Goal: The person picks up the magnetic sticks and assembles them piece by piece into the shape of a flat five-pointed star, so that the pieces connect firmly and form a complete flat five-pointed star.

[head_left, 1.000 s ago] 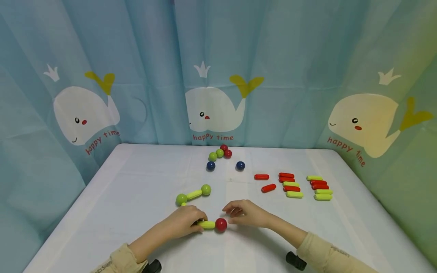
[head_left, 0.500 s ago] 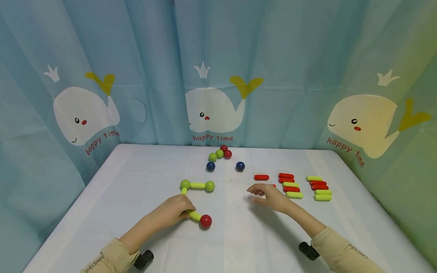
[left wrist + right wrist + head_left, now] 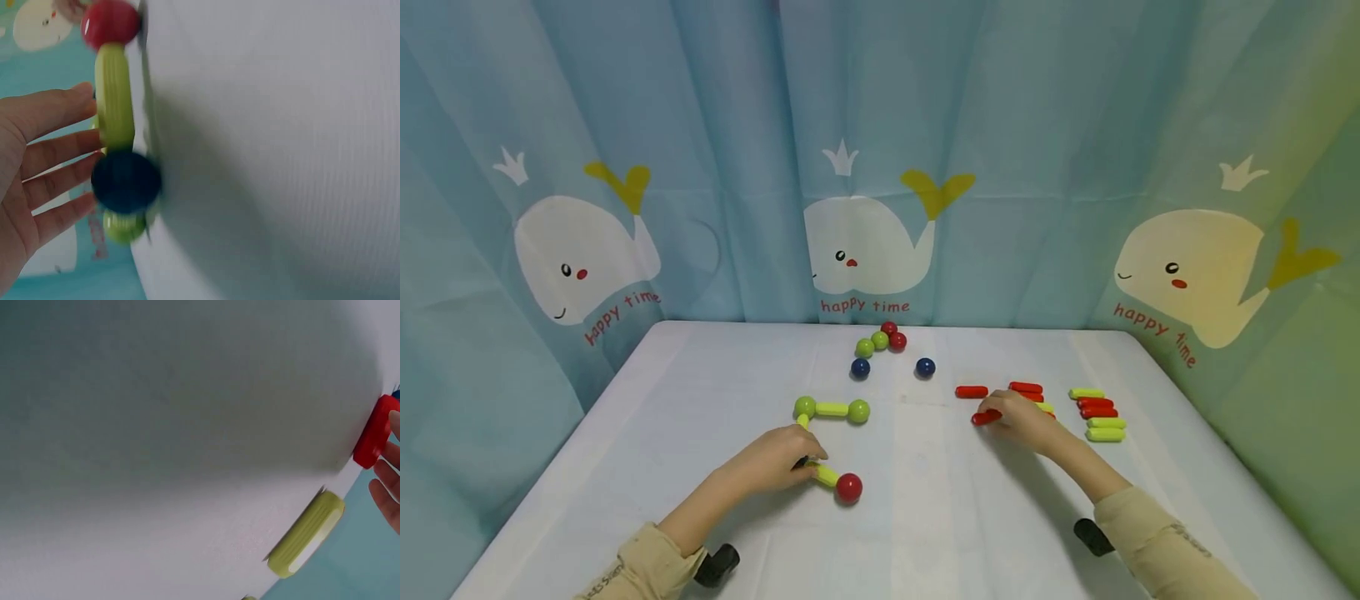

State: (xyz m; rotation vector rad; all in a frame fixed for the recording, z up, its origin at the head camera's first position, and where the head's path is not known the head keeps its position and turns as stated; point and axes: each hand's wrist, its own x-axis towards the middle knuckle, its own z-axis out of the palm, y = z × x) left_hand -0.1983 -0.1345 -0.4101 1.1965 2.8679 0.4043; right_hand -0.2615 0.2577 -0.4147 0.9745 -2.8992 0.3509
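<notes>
My left hand [image 3: 778,458] is over the joined piece, its thumb and fingers around a yellow-green stick [image 3: 825,475] beside a blue ball. In the left wrist view, the hand [image 3: 44,156] has its fingertips by the stick [image 3: 114,94] and blue ball [image 3: 127,181]; a red ball [image 3: 111,24] caps the stick. Two green balls [image 3: 805,407] [image 3: 859,411] with a stick between form the far end. My right hand [image 3: 1018,419] pinches a loose red stick [image 3: 986,417]; the right wrist view shows fingers [image 3: 387,472] against that stick [image 3: 374,434].
Loose blue, green and red balls [image 3: 898,342] lie near the table's back edge. Another red stick [image 3: 972,392] is beyond my right hand. Several red and yellow-green sticks [image 3: 1106,434] lie at the right, some partly hidden by that hand. A patterned curtain [image 3: 1022,258] surrounds the table.
My right hand has moved right and away from the red ball to a loose red stick, which it now holds. The joined piece has turned and shifted left, with my left hand on it.
</notes>
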